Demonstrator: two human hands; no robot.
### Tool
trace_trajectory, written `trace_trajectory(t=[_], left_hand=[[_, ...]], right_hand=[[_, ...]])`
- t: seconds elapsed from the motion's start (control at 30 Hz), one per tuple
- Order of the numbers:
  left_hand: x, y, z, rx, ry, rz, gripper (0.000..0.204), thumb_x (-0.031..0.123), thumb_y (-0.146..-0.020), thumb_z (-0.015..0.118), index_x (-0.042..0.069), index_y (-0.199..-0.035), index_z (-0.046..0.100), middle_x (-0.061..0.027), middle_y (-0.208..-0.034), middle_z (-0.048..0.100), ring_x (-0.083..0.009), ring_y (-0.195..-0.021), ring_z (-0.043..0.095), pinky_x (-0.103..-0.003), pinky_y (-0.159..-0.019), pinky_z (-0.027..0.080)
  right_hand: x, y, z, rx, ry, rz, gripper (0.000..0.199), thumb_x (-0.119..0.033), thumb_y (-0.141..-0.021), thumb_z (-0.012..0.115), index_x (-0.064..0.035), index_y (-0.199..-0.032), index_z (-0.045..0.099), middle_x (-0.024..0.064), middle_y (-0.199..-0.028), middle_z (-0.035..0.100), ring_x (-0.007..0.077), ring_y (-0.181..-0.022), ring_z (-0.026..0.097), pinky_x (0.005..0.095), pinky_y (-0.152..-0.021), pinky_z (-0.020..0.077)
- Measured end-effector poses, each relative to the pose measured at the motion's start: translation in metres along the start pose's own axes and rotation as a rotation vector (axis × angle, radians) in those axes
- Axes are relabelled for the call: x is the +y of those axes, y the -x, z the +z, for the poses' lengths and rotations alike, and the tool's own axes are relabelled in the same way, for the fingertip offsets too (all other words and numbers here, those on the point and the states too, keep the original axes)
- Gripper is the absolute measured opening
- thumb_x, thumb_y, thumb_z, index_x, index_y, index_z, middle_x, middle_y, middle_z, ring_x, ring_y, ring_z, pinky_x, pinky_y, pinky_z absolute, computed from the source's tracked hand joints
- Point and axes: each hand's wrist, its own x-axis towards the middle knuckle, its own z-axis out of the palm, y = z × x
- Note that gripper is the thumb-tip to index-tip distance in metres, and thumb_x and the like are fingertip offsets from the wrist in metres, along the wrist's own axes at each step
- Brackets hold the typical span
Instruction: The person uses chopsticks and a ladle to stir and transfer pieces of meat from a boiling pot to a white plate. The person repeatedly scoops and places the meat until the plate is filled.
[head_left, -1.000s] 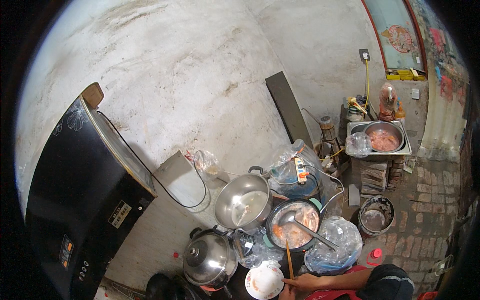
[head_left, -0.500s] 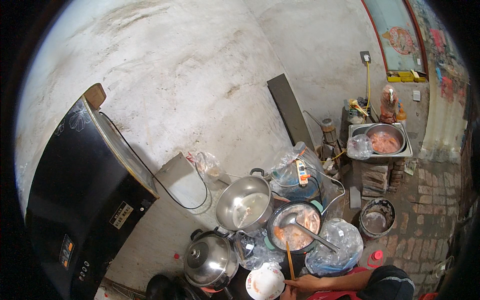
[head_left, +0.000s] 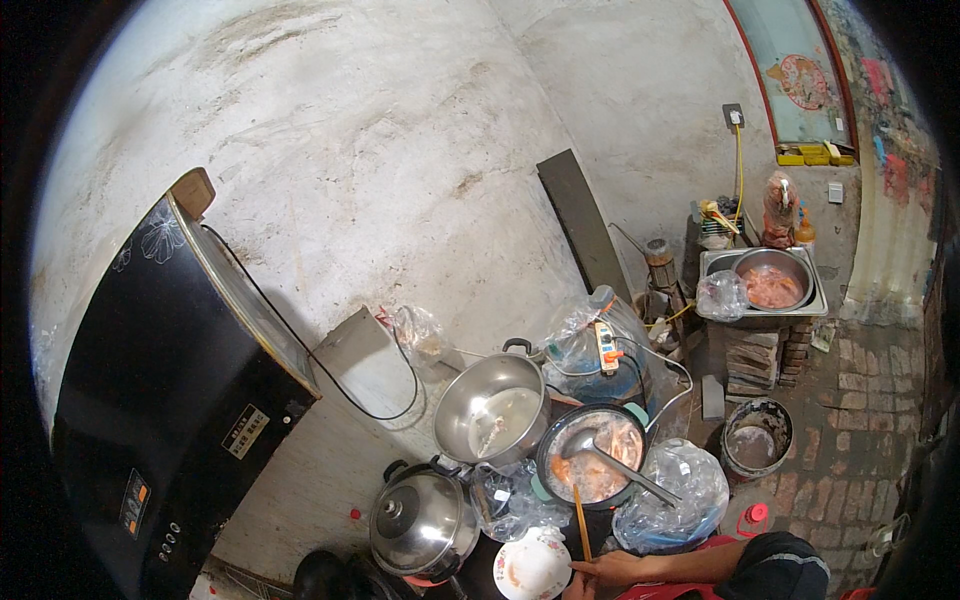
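My right hand (head_left: 615, 568) is closed on wooden chopsticks (head_left: 581, 520). Their far tips reach the rim of a round cooking pot (head_left: 541, 468) with light green handles. Pale, pinkish-orange food and cloudy liquid fill this pot, and a metal ladle (head_left: 610, 458) lies in it, its handle over the right rim. Below the pot is a white bowl (head_left: 532, 565) with a floral pattern and a brownish patch. At the bowl's right edge my left hand (head_left: 578, 588) grips it; only a few fingers show above the lower picture edge.
Left of the pot stand a large steel pot (head_left: 455, 400) and a lidded steel pot (head_left: 410, 515). Clear plastic bags (head_left: 670, 495) crowd its sides. Behind lies a power strip (head_left: 606, 347) with cables. A bucket (head_left: 756, 437) and a sink (head_left: 822, 300) holding a basin of meat are at right.
The white bowl has tilted a little. The whole view has shifted very slightly; the chopsticks, ladle and pots keep their places.
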Motion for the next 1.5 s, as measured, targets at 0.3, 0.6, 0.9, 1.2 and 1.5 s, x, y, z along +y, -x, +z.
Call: trace_trajectory(t=[0.3, 0.6, 0.9, 1.2, 1.5], left_hand=[[0.001, -0.002, 0.0, -0.024, 0.098, 0.007, 0.04, 0.023, -0.091, 0.041, 0.002, -0.126, 0.037, -0.0264, -0.112, 0.05, -0.0407, -0.104, 0.048, -0.042, -0.09, 0.039], [-0.011, 0.001, 0.004, -0.008, 0.05, 0.013, 0.042, 0.024, -0.091, 0.041, 0.001, -0.125, 0.037, -0.0262, -0.115, 0.049, -0.042, -0.105, 0.048, -0.042, -0.09, 0.039], [-0.004, 0.003, 0.006, -0.042, 0.054, -0.065, 0.044, 0.025, -0.09, 0.042, 0.002, -0.127, 0.036, -0.0262, -0.117, 0.048, -0.0434, -0.105, 0.047, -0.044, -0.09, 0.038], [-0.01, 0.006, 0.014, -0.012, -0.002, -0.094, 0.043, 0.028, -0.09, 0.044, 0.003, -0.125, 0.038, -0.0287, -0.104, 0.055, -0.0457, -0.095, 0.052, -0.047, -0.079, 0.043], [0.039, 0.008, -0.008, -0.133, 0.023, -0.257, 0.06, 0.048, -0.089, 0.04, 0.008, -0.132, 0.031, -0.0301, -0.103, 0.056, -0.048, -0.094, 0.052, -0.052, -0.077, 0.043]], right_hand=[[0.017, 0.001, 0.026, 0.171, -0.034, -0.034, 0.048, -0.009, -0.082, 0.045, -0.011, -0.129, 0.042, 0.0239, -0.099, 0.06, 0.0404, -0.08, 0.06, 0.0463, -0.065, 0.0479], [0.01, 0.001, 0.018, 0.123, 0.067, 0.004, 0.052, -0.015, -0.079, 0.05, -0.0095, -0.13, 0.041, 0.0226, -0.092, 0.062, 0.0397, -0.075, 0.061, 0.0473, -0.064, 0.0471], [0.003, 0.004, 0.012, 0.174, 0.124, -0.041, 0.054, -0.022, -0.073, 0.059, -0.0095, -0.124, 0.047, 0.0199, -0.078, 0.062, 0.0371, -0.065, 0.06, 0.0476, -0.058, 0.0446], [-0.002, 0.001, -0.001, -0.141, -0.07, 0.067, 0.06, -0.015, -0.083, 0.048, -0.0157, -0.138, 0.024, 0.0204, -0.089, 0.061, 0.0361, -0.074, 0.063, 0.0431, -0.059, 0.0487], [-0.021, 0.011, -0.018, -0.06, -0.05, 0.068, 0.065, -0.018, -0.078, 0.055, -0.0143, -0.137, 0.027, 0.0193, -0.082, 0.062, 0.037, -0.072, 0.061, 0.0454, -0.057, 0.047]])
